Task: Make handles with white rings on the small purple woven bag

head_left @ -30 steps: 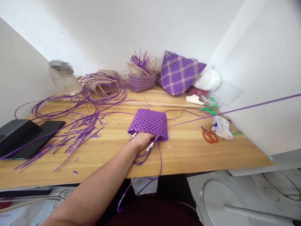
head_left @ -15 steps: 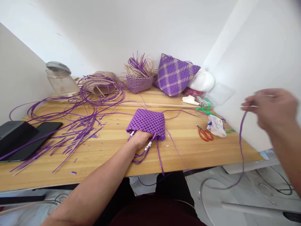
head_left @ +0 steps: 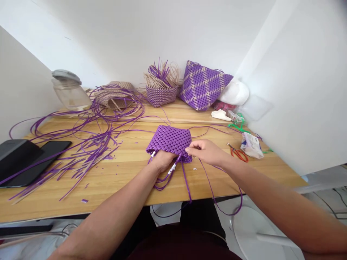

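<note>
Small purple woven basket lay on table, mouth toward person. Left hand reached inside; fingers hidden, could not tell grip. Right hand half curled at basket's right side, fingertips nearly together; hold unclear. Behind, beige-purple basket bristled with upright strips.

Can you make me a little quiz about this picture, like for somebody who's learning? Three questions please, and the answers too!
1. True or false: the left hand is tucked into the open end of the small purple bag.

2. Which of these is closest to the right hand?
A) the jar
B) the small purple bag
C) the basket with loose strands

3. Fill in the missing colour: the big checked bag at the back is purple and ____.

Key: 1. True. 2. B. 3. Beige.
</note>
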Tool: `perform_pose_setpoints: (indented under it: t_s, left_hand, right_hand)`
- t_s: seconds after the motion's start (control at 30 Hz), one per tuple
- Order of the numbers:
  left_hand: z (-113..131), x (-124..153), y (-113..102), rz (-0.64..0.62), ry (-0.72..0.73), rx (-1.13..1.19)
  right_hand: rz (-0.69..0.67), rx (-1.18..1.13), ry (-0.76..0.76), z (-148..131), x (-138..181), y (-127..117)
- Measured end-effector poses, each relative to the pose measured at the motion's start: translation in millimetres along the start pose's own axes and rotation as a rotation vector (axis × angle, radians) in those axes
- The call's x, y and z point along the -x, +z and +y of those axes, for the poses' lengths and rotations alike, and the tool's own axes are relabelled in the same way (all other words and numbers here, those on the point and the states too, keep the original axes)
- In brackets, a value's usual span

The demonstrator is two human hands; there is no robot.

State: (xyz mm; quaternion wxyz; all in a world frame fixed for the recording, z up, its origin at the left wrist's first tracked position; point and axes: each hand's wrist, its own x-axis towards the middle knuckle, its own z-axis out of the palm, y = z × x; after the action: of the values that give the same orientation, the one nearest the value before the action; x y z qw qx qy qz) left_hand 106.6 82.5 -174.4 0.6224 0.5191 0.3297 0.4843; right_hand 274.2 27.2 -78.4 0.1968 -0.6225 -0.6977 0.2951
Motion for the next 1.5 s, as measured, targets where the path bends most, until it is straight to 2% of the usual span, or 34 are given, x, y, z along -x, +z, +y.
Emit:
perform_pose_setpoints:
  t_s: [0.2, 0.47, 0.63, 0.77, 0.9, 1.17, 1.5]
  left_hand:
    - [-0.1, 0.6, 1.3, -0.040, -0.006, 0.001]
    - [-0.2, 1.6, 3.5, -0.102, 0.026, 0.062]
    - [1.3, 2.5, 4.9, -0.127, -0.039, 0.066]
    - [1.0, 3.3, 4.9, -0.150, -0.036, 0.086]
    - [-2.2, 3.0, 6.4, -0.192, -0.130, 0.148]
    - [-4.7, 2.2, 5.0, -0.197, -0.129, 0.176]
    - [-2.4, 2.0, 4.9, -0.187, -0.105, 0.143]
  right_hand:
    - [0.015, -0.055, -0.045, 16.0, 0.7, 0.8]
    - [0.036, -0.061, -0.060, 16.7, 0.9, -4.3]
    - [0.061, -0.079, -0.059, 17.4, 3.1, -6.7]
    - [0.096, -0.080, -0.056, 14.4, 4.9, -8.0]
    - [0.131, -0.048, -0.047, 13.8, 6.7, -10.1]
    - [0.151, 0.028, -0.030, 15.1, 8.6, -12.7]
    - [0.182, 0.018, -0.058, 14.7, 6.0, -15.2]
